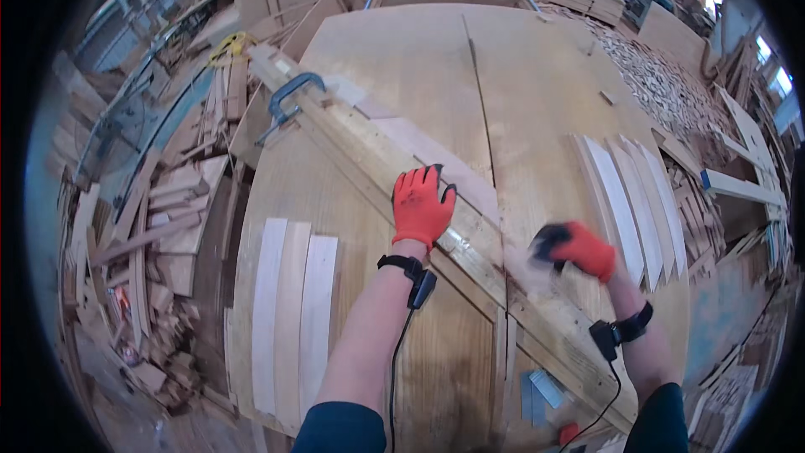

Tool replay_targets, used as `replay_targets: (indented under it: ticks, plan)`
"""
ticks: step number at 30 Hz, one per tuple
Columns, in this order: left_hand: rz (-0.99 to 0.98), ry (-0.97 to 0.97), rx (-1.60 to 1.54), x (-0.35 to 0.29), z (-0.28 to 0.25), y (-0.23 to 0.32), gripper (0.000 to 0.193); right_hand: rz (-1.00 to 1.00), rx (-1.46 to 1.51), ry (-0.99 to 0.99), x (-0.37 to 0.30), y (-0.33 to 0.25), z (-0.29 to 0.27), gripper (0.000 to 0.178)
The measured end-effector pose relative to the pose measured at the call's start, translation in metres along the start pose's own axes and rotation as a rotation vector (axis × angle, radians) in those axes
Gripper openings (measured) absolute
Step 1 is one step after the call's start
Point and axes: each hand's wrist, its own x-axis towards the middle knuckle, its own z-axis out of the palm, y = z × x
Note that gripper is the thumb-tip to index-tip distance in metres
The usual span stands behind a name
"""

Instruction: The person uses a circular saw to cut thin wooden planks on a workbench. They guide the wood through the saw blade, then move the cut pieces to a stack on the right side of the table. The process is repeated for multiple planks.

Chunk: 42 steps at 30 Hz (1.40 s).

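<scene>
Beam (475,258) beneath left hand (422,208), fingers loosely spread, right hand (576,250) beside, blurred, grip unclear

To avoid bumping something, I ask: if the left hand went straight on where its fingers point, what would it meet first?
The left hand would probably meet the pale wooden strip along the far side of the long beam. Depth is unclear, so the fingertips may already touch it.

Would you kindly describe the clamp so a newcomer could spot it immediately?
Find the large wooden tabletop, then the long plank crossing it diagonally. Near the plank's upper-left end sits the clamp, the only dark blue C-shape there.
</scene>
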Motion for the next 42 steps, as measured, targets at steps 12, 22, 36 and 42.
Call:
replay_targets:
  ticks: [12, 22, 36, 42]
  plan:
    - [-0.26, -0.064, 0.453, -0.151, -0.14, -0.046, 0.09, -0.168, -0.816, 0.607, 0.15, 0.013, 0.073, 0.063]
    - [-0.469, -0.254, 0.449, -0.227, -0.19, -0.082, 0.114, -0.01, -1.176, 0.403, 0.138, -0.012, 0.055, 0.064]
    - [-0.409, -0.342, 0.268, -0.231, -0.209, -0.1, 0.071, -0.099, -0.971, 0.905, -0.046, 0.074, -0.032, 0.052]
    - [-0.352, -0.329, 0.38, -0.229, -0.197, -0.096, 0.07, 0.333, -0.761, 1.231, -0.182, 0.166, -0.143, 0.052]
